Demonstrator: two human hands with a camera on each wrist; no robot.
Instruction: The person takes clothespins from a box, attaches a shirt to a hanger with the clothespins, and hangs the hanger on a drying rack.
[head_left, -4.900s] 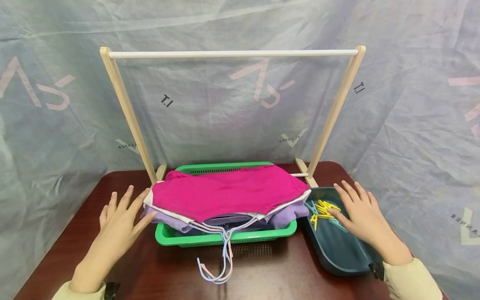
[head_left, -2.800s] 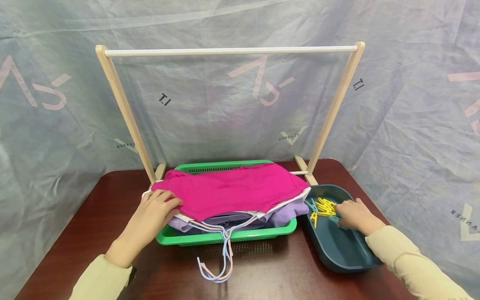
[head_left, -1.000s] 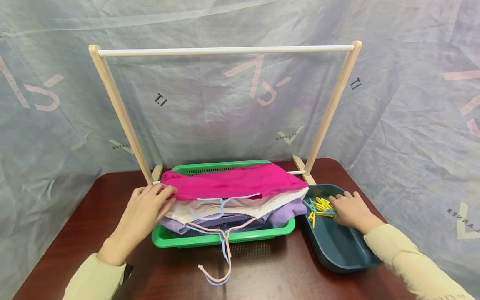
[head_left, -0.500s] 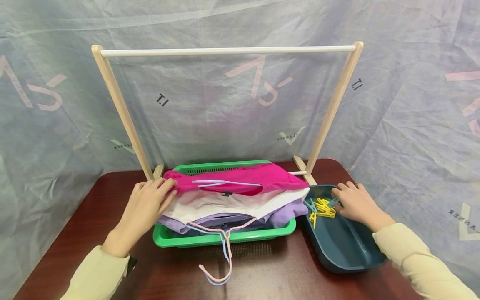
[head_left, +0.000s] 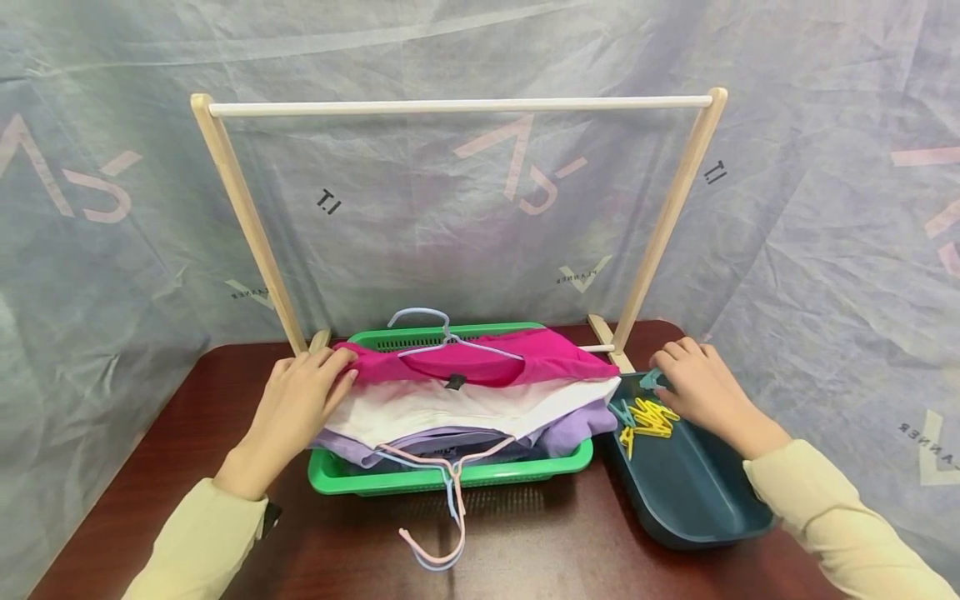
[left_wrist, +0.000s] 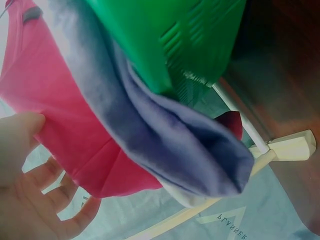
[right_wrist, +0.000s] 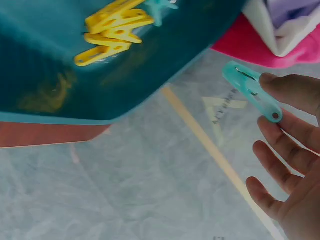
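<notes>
My left hand point(head_left: 296, 408) pinches the left end of a magenta shirt point(head_left: 566, 354), thumb on one face and fingers behind it in the left wrist view. The shirt hangs on a light blue hanger point(head_left: 450, 340), whose hook points up and back. Beneath it lie a white shirt point(head_left: 420, 408) and a purple shirt point(head_left: 577, 427), with pink and blue hanger hooks point(head_left: 459, 533) over the basket's front. Between thumb and index finger, my right hand point(head_left: 705, 392) holds a teal clothespin point(right_wrist: 250, 90), above the far end of the dark tray point(head_left: 690, 483).
The clothes lie on a green basket point(head_left: 525, 471). Several yellow clothespins point(head_left: 652, 421) and another teal clothespin point(head_left: 621, 412) sit in the tray. Behind the basket stands a wooden rack with a white rod point(head_left: 465, 106). A grey cloth backdrop point(head_left: 480, 225) surrounds the dark red table point(head_left: 525, 542).
The magenta shirt's front edge has folded back, its hanger hook swinging from the front to the rear and baring the white shirt. My right hand has picked a teal clothespin out of the pile.
</notes>
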